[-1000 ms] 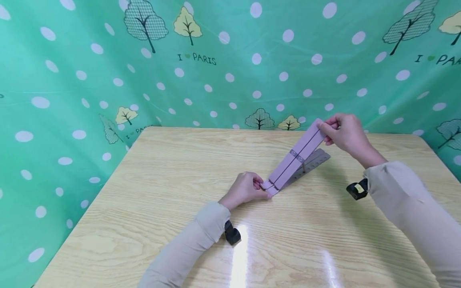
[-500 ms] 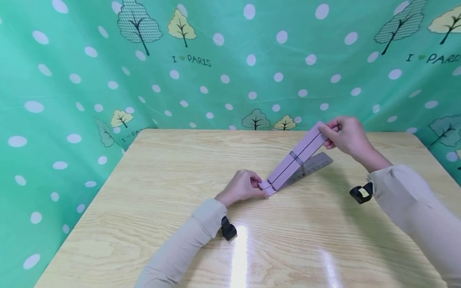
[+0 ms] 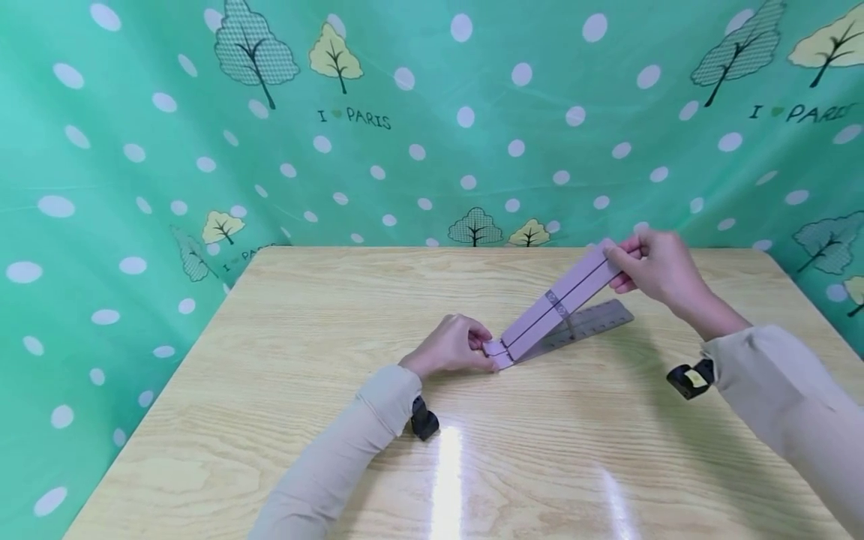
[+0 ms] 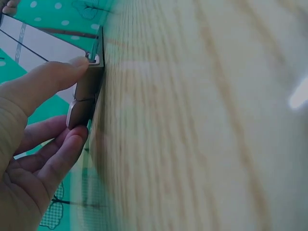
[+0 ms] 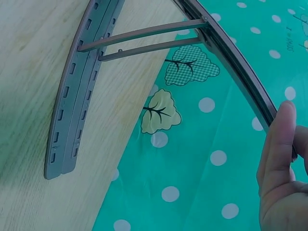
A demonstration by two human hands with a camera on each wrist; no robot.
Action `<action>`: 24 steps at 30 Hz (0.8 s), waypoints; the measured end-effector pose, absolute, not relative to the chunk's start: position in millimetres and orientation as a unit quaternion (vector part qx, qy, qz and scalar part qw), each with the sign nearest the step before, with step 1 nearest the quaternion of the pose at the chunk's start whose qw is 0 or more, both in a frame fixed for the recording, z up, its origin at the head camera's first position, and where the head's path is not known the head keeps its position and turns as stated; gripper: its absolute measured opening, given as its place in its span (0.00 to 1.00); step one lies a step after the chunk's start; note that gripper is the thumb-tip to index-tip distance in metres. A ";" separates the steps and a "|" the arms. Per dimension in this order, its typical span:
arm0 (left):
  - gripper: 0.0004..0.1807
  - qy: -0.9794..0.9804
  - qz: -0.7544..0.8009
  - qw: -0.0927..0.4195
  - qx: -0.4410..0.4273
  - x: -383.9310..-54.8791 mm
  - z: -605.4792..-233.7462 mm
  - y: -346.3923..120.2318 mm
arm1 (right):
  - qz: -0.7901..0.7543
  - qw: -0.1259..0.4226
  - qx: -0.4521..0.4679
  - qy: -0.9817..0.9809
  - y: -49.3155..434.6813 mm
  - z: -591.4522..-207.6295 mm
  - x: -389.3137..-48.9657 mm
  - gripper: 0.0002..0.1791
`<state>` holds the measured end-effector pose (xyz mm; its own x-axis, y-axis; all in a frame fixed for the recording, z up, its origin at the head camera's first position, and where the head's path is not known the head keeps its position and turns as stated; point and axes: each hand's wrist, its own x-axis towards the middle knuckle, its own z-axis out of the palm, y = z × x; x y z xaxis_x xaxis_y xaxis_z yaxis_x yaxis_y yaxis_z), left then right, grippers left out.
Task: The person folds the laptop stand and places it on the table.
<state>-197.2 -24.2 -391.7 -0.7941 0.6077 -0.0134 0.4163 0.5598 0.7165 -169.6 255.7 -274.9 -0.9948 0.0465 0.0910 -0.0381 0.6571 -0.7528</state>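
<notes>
Pinching the near, narrow end of a pale mauve, flat-panelled folding stand (image 3: 540,319), the left hand (image 3: 448,347) keeps its grip nearly closed, thumb on one edge of the short lip and fingertips on the other. The right hand (image 3: 660,262) grips the raised far end between thumb and fingers, with little gap beyond the panel's own thickness.

The stand is over the right half of a light wood-grain counter (image 3: 324,315), stretched between both hands. Its upper panel slopes up to the right, split lengthwise by a dark seam and crossed by a patterned grey band (image 3: 556,302). Beneath lies a long, slotted grey base strip (image 5: 76,82), low along the counter; whether its whole length touches is unclear. Two slim metal struts (image 5: 144,33) join strip and panel.

Both forearms wear pale beige sleeves (image 3: 337,442), with small black devices (image 3: 690,379) by the cuffs. A green, white-dotted curtain (image 3: 418,176) printed with trees hangs behind the counter.
</notes>
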 end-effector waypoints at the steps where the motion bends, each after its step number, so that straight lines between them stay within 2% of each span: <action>1: 0.25 0.873 0.366 0.131 0.295 -198.2 -392.4 -24.8 | 0.415 0.050 -0.001 -0.909 255.6 -275.2 -168.8 0.20; 8: 0.26 0.863 0.375 0.144 0.306 -204.6 -396.0 -26.5 | 0.417 0.047 0.005 -0.908 258.4 -276.0 -161.1 0.22; 24: 0.25 0.851 0.385 0.178 0.311 -212.9 -392.1 -28.2 | 0.402 0.080 0.009 -0.912 257.9 -280.3 -148.8 0.13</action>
